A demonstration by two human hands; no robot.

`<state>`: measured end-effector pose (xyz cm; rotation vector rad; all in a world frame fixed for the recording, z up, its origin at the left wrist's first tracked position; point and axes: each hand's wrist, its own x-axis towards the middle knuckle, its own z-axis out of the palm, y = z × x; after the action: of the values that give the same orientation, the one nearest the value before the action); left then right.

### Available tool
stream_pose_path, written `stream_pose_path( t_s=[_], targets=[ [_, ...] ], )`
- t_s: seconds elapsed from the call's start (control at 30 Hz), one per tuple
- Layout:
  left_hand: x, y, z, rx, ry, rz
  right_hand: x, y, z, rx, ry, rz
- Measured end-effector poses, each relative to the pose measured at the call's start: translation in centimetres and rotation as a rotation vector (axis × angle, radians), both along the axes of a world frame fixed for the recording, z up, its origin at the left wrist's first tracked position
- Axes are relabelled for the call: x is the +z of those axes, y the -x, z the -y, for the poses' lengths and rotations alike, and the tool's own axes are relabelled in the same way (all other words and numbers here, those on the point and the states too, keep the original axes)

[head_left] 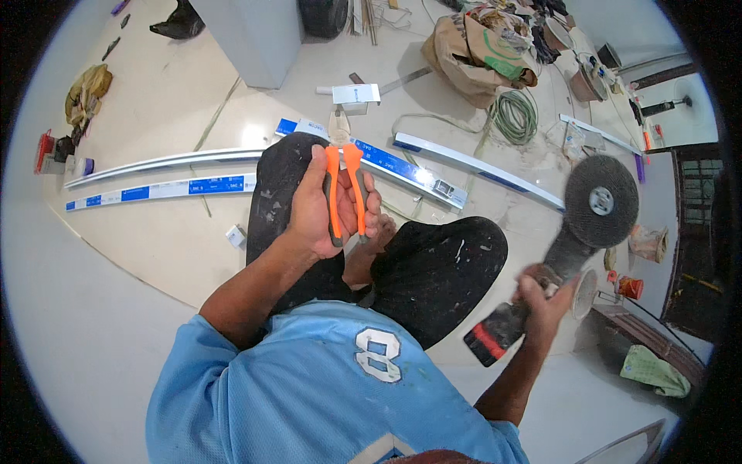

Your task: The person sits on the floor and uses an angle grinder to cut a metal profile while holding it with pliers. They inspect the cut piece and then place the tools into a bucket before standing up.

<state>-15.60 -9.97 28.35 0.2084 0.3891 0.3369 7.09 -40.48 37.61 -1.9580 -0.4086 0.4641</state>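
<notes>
My left hand [308,218] is closed around a pair of pliers [333,182] with orange and grey handles. Its metal jaws point away from me, and the handles stand slightly apart. Out to the right, my right hand [547,303] grips a cordless angle grinder [570,249] by its body. The grinder's round dark disc [618,203] is at the far end, raised above the floor, and a red-banded battery sits at the near end. Beyond my knees, long white channels with blue film, including one channel [479,172], lie on the floor.
A white box [355,94] stands beyond the pliers. A coil of green cable [514,117] lies near a large brown paper bag [468,62]. More channels [162,190] lie to the left. A grey pillar [259,39] rises ahead; an orange bucket [630,288] stands at right.
</notes>
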Motion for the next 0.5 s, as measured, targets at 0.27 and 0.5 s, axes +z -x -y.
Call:
stream_pose_path(
  t_s=[0.27, 0.5],
  targets=[
    [-0.5, 1.2, 1.0, 0.059, 0.154, 0.136, -0.9, 7.5, -12.9, 0.435, 0.195, 0.132],
    [-0.5, 1.9, 1.5, 0.11, 0.202, 0.091, -1.3, 8.6, -15.1, 0.488, 0.37, 0.164]
  ],
)
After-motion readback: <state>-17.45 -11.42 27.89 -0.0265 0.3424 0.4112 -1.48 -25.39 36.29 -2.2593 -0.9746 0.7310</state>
